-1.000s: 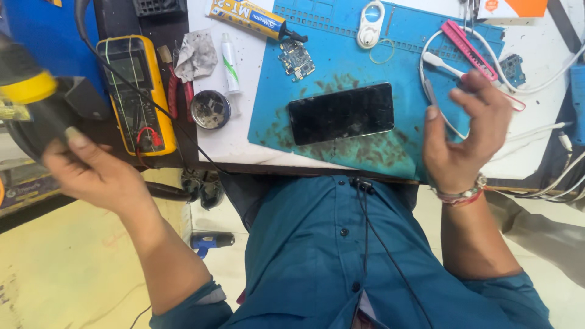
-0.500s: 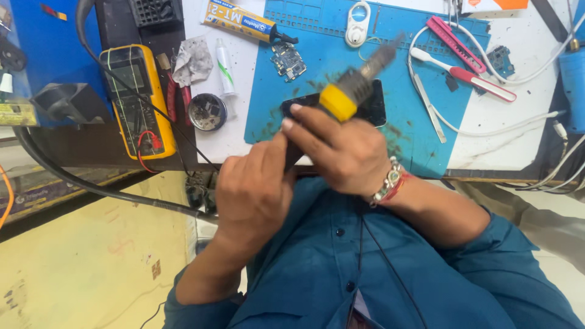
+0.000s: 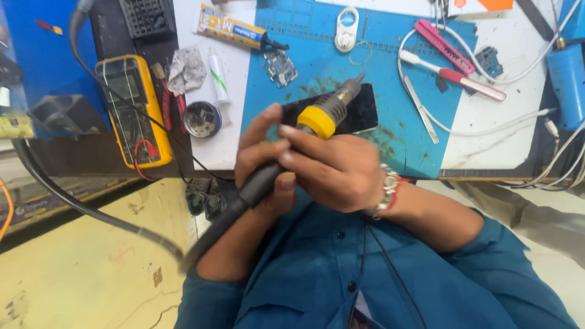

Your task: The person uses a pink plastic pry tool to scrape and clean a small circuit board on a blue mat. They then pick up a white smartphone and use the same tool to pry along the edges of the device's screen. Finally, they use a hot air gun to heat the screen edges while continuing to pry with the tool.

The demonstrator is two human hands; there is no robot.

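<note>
Both hands grip a hot-air tool (image 3: 323,116) with a black handle, a yellow collar and a metal nozzle. My right hand (image 3: 335,167) wraps the handle just below the yellow collar. My left hand (image 3: 262,161) holds the black handle lower down, where the thick hose (image 3: 91,213) leaves it. The nozzle points up and to the right over a black phone (image 3: 359,113) lying on the blue work mat (image 3: 402,140). The hands cover the phone's left part.
A yellow multimeter (image 3: 131,109) lies at the left, next to a small round tin (image 3: 202,119) and a crumpled cloth (image 3: 186,70). A glue tube (image 3: 234,30), a small circuit board (image 3: 280,66), a pink cutter (image 3: 443,45), a toothbrush (image 3: 451,74) and white cables (image 3: 524,116) lie about the mat.
One second ago my left hand reached far left for the tool and the right hovered open. Both hands now hold it over the phone, little moved in the last half second.
</note>
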